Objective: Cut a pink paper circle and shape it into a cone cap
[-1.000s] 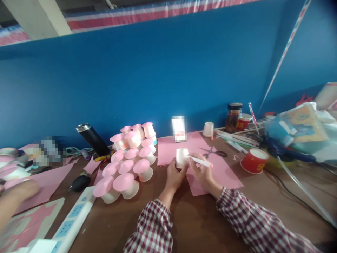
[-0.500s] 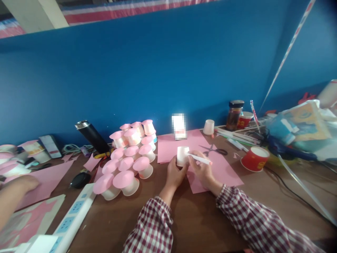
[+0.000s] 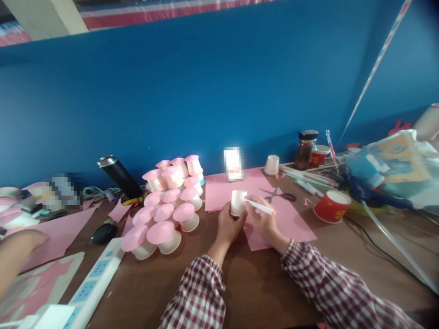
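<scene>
Compared with a second ago almost nothing has shifted: the left hand [image 3: 228, 225] still grips the small white paper cup [image 3: 238, 202] above the pink paper sheet [image 3: 291, 224] mid-table, while the right hand [image 3: 264, 221] pinches a white marker pen [image 3: 259, 207], tip touching the cup's side.

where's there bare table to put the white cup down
Bare brown table lies between the checked sleeves, and right of the pink paper below the red cup. Crowded left by pink-topped cups and back right by the pens.
</scene>
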### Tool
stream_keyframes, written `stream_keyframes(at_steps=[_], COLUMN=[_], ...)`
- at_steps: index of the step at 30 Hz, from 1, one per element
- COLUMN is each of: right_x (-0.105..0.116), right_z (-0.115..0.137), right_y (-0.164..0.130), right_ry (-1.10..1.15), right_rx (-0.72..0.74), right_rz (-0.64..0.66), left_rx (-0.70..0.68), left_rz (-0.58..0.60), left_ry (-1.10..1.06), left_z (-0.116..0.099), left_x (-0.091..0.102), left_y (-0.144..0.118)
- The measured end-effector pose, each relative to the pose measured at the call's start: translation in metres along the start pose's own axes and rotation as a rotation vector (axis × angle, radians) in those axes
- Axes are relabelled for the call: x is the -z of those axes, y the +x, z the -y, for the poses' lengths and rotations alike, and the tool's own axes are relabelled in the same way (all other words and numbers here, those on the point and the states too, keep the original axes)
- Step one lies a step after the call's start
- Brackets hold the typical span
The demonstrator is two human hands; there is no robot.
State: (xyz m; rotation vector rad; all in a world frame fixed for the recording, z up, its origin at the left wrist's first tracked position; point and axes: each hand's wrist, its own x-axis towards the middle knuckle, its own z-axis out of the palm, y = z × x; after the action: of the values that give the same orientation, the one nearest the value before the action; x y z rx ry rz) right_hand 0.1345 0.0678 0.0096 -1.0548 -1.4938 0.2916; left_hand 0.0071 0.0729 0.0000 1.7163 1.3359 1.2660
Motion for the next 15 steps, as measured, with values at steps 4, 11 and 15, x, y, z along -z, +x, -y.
stream_keyframes(at_steps=[4, 11, 15], right_x=[0.0002, -0.0005, -0.0002], right_z=[-0.0007, -0.0018, -0.0014], right_y=[-0.0003, -0.0002, 0.0001], right_ry=[-0.007, -0.014, -0.029], right_rx=[-0.027, -0.033, -0.036], right_rz=[0.0, -0.012, -0.003], left_rx=[0.01, 0.018, 0.019], left_rz=[0.002, -0.003, -0.006], left_ry=[0.002, 0.008, 0.019], left_z=[0.0011, 0.0, -0.0037], left_x=[0.0, 0.0007, 0.0018], left_y=[0.0002, 0.0005, -0.0001])
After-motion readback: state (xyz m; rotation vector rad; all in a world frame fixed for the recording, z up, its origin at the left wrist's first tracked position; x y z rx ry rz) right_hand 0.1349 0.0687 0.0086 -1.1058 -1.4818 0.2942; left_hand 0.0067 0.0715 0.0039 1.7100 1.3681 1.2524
